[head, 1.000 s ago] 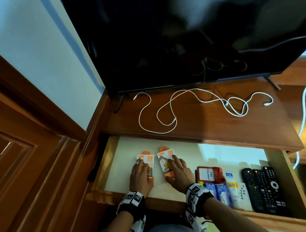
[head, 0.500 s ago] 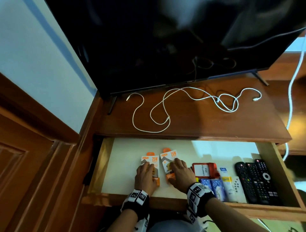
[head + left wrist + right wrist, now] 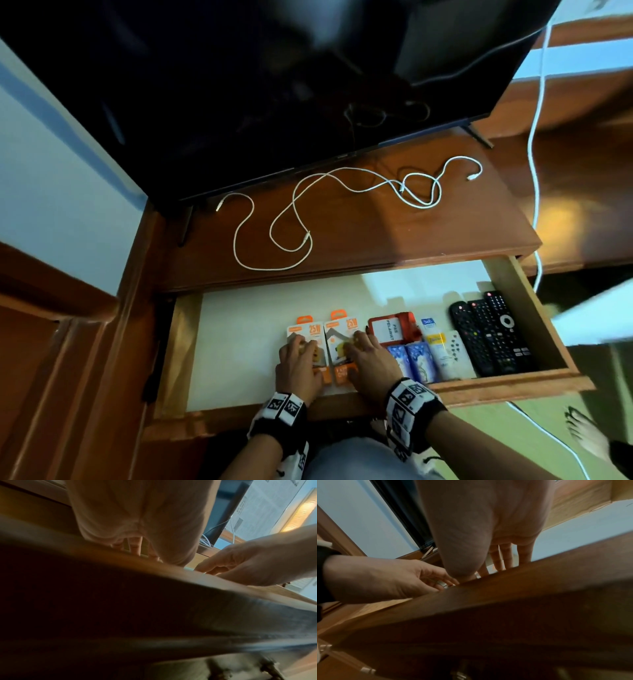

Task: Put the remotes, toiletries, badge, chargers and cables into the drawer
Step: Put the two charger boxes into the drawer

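The wooden drawer (image 3: 507, 380) stands pulled out. Two orange-and-white charger boxes, the left charger box (image 3: 310, 330) and the right charger box (image 3: 344, 327), lie side by side on its pale floor. My left hand (image 3: 301, 347) rests flat on the left box and my right hand (image 3: 359, 342) lies flat on the right one. Right of them sit a red badge (image 3: 390, 329), blue sachets (image 3: 414, 359), toiletry tubes (image 3: 438, 346) and black remotes (image 3: 489, 332). Two white cables, a left cable (image 3: 270, 236) and a right cable (image 3: 424, 186), lie on the desktop. Both wrist views show straight fingers (image 3: 135, 546) (image 3: 506, 555) behind the drawer front.
A large black TV (image 3: 274, 85) stands at the back of the wooden desktop (image 3: 411, 233). Another white cord (image 3: 536, 137) hangs down at the right. A wooden door panel (image 3: 51, 359) is at the left, a bare foot (image 3: 585, 435) on the floor at lower right.
Both hands have slid the two charger boxes to the right, so the right box now lies close beside the red badge. The boxes now lie straighter, side by side.
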